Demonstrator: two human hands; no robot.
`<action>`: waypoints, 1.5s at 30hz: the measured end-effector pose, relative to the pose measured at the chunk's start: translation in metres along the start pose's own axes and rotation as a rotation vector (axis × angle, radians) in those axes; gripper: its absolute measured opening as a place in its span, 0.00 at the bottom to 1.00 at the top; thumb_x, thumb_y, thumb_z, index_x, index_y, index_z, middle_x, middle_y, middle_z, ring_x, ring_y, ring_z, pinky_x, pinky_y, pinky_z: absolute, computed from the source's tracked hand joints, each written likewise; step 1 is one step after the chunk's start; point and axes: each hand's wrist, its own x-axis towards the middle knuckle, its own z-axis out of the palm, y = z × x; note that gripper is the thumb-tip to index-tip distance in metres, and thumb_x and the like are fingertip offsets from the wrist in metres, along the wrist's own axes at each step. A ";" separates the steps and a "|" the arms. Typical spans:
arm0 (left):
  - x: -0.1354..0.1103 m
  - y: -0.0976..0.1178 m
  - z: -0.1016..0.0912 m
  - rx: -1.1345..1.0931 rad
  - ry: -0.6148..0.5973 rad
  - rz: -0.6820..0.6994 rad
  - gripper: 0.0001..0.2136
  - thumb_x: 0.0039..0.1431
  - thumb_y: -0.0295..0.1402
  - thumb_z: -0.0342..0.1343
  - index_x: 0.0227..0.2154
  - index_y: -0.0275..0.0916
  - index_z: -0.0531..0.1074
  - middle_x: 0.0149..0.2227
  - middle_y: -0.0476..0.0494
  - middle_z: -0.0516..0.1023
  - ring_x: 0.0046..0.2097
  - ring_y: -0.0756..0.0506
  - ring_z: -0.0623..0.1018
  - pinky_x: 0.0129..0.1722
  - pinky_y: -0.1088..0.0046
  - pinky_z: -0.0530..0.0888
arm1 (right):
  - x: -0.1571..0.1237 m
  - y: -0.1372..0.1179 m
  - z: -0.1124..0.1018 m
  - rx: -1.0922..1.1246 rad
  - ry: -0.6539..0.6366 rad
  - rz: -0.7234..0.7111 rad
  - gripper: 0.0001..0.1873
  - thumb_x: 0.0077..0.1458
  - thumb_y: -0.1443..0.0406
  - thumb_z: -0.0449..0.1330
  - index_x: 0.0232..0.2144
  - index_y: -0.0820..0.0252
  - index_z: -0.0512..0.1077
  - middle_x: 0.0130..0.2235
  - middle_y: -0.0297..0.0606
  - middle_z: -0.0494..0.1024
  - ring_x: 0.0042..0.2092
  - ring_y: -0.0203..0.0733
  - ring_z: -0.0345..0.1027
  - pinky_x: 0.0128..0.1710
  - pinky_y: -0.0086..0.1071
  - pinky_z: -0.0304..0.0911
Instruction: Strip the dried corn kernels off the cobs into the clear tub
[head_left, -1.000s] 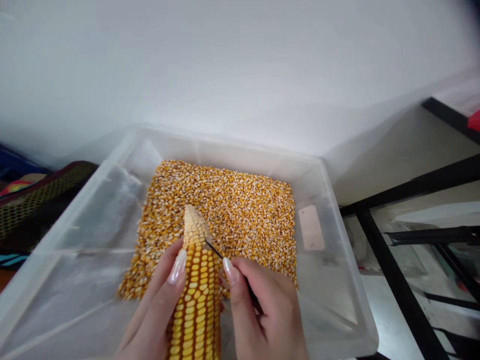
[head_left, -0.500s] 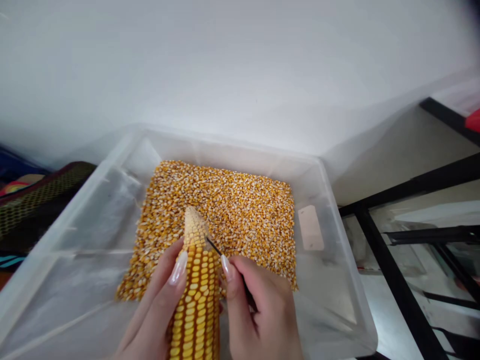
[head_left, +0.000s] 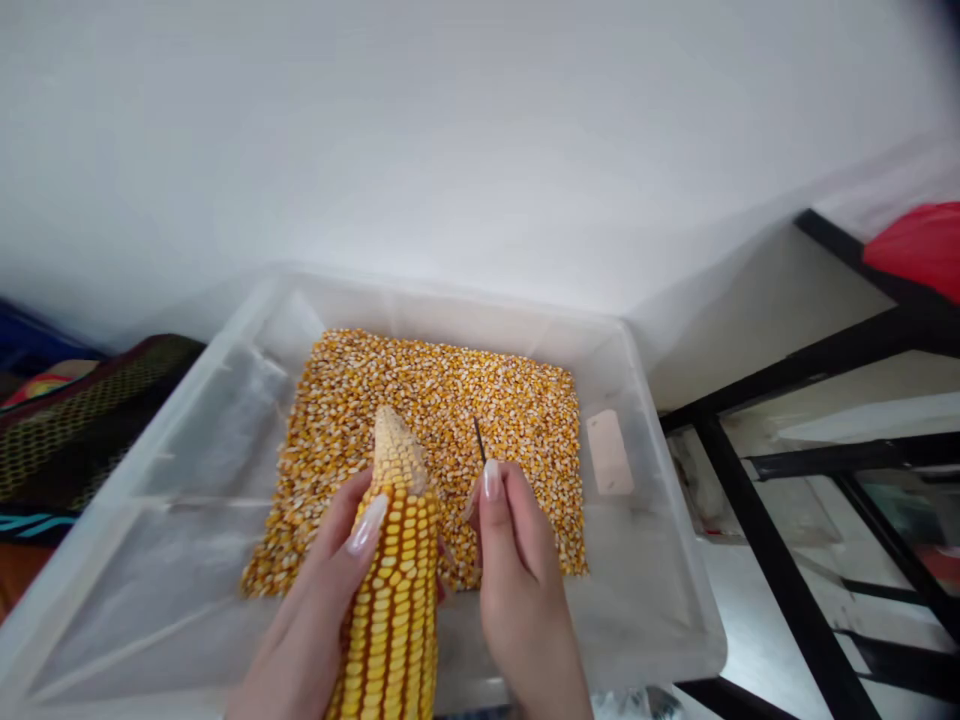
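So, what did the left hand (head_left: 315,620) have?

It held a dried corn cob (head_left: 391,600) tilted slightly over a clear plastic tub (head_left: 660,590), its fingers (head_left: 356,525) curled closed around the cob's side, with the cob's pale tip pointing away.

And the right hand (head_left: 525,590)?

Its thumb and forefinger pinched a thin black pick (head_left: 478,440) firmly, near the cob but not touching it.

What lay below?

A flat layer of loose yellow corn kernels (head_left: 450,400) covered the tub's middle, with a pale tag (head_left: 609,452) just beside it.
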 end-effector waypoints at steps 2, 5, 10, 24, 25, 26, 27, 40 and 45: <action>-0.003 0.009 0.011 -0.019 -0.017 0.024 0.40 0.40 0.49 0.58 0.58 0.52 0.51 0.34 0.49 0.78 0.34 0.41 0.78 0.30 0.70 0.74 | 0.002 -0.005 0.000 0.098 -0.022 0.026 0.17 0.59 0.55 0.44 0.25 0.59 0.59 0.22 0.30 0.62 0.24 0.30 0.56 0.21 0.24 0.52; -0.013 0.013 0.022 -0.048 -0.088 0.062 0.36 0.43 0.49 0.56 0.56 0.48 0.54 0.37 0.46 0.77 0.35 0.43 0.77 0.31 0.71 0.74 | 0.008 -0.014 0.000 0.243 -0.089 0.011 0.17 0.56 0.52 0.47 0.26 0.59 0.58 0.23 0.29 0.60 0.24 0.30 0.55 0.22 0.23 0.54; -0.018 0.018 0.025 -0.053 -0.244 0.129 0.32 0.48 0.48 0.54 0.55 0.42 0.55 0.34 0.44 0.76 0.29 0.46 0.76 0.27 0.72 0.72 | 0.019 -0.026 -0.007 0.240 -0.167 -0.147 0.16 0.54 0.52 0.50 0.27 0.59 0.56 0.24 0.28 0.58 0.26 0.29 0.54 0.25 0.23 0.55; 0.022 0.097 0.044 0.253 -0.650 0.357 0.23 0.53 0.46 0.49 0.50 0.43 0.62 0.27 0.46 0.74 0.25 0.48 0.73 0.23 0.74 0.69 | 0.073 -0.067 -0.057 -0.116 -0.331 -0.579 0.08 0.54 0.63 0.48 0.26 0.58 0.52 0.25 0.28 0.57 0.25 0.29 0.52 0.24 0.24 0.52; 0.026 0.100 0.047 0.272 -0.669 0.374 0.22 0.54 0.46 0.48 0.50 0.44 0.61 0.27 0.46 0.74 0.25 0.47 0.73 0.23 0.74 0.69 | 0.077 -0.068 -0.058 -0.126 -0.326 -0.589 0.08 0.54 0.63 0.48 0.26 0.58 0.52 0.25 0.27 0.57 0.24 0.29 0.52 0.24 0.24 0.52; 0.029 0.103 0.050 0.292 -0.684 0.390 0.22 0.54 0.46 0.47 0.50 0.44 0.61 0.27 0.46 0.73 0.25 0.47 0.72 0.22 0.74 0.69 | 0.080 -0.068 -0.059 -0.137 -0.322 -0.600 0.08 0.54 0.63 0.48 0.26 0.58 0.52 0.25 0.27 0.57 0.25 0.29 0.52 0.24 0.24 0.52; 0.032 0.105 0.052 0.311 -0.694 0.403 0.22 0.54 0.46 0.47 0.50 0.43 0.62 0.26 0.46 0.73 0.25 0.47 0.72 0.22 0.74 0.69 | 0.083 -0.068 -0.060 -0.153 -0.316 -0.612 0.08 0.53 0.63 0.49 0.26 0.58 0.52 0.25 0.27 0.57 0.25 0.29 0.52 0.24 0.25 0.51; 0.086 0.086 0.032 0.600 -0.370 0.606 0.27 0.52 0.50 0.48 0.52 0.41 0.63 0.57 0.42 0.62 0.59 0.40 0.59 0.57 0.63 0.57 | 0.106 -0.041 -0.028 -0.410 -0.222 -0.670 0.04 0.47 0.68 0.48 0.27 0.58 0.54 0.22 0.27 0.58 0.22 0.31 0.51 0.22 0.26 0.44; 0.094 0.079 0.028 0.723 -0.416 0.646 0.29 0.54 0.51 0.42 0.56 0.43 0.59 0.60 0.48 0.56 0.61 0.41 0.55 0.60 0.61 0.50 | 0.109 -0.022 -0.027 -0.355 -0.211 -0.637 0.04 0.47 0.69 0.48 0.27 0.58 0.53 0.22 0.27 0.58 0.22 0.31 0.52 0.23 0.26 0.45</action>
